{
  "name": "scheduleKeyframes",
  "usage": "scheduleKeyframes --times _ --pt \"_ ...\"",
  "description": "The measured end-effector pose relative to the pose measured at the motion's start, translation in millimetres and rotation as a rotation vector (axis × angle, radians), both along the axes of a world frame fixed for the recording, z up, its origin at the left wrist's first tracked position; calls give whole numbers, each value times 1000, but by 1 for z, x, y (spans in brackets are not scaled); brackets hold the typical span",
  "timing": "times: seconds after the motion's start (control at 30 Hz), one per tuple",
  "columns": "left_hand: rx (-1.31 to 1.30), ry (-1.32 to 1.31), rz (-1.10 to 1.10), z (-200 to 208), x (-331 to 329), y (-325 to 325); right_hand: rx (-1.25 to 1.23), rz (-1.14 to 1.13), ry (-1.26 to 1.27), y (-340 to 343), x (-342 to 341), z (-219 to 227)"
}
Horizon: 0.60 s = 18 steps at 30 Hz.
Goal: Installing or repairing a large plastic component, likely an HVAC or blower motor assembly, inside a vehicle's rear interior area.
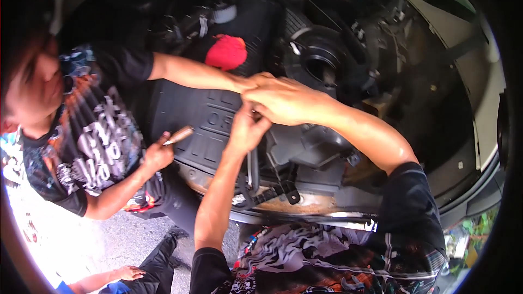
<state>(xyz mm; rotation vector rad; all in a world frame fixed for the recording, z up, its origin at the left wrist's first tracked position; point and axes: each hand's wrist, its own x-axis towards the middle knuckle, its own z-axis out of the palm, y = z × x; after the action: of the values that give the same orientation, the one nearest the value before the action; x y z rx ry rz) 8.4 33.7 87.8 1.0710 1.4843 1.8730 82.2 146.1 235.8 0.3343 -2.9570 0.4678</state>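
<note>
My left hand and my right hand meet over the right edge of a black plastic engine cover. The left fingers are pinched together just below the right hand. My right hand is closed, its knuckles up, and whatever either hand grips is hidden. From the left, a co-worker's hand reaches in and touches or overlaps my right fingers; I cannot tell which. The co-worker's other hand holds a tool with a light brown handle.
A red cloth lies on the engine cover. Right of it sits a round black housing, with a dark grey plastic box nearer me. The car's front edge runs before my body. Another person's hand shows at lower left.
</note>
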Motion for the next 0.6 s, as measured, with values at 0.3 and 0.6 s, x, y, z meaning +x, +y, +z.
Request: scheduleKeyframes --times 0.3,0.6 --pt "-28 191 216 16 3 -3 167 -362 -318 -40 2 40" --pt "49 181 66 -8 -4 -2 62 102 -170 -19 -6 18"
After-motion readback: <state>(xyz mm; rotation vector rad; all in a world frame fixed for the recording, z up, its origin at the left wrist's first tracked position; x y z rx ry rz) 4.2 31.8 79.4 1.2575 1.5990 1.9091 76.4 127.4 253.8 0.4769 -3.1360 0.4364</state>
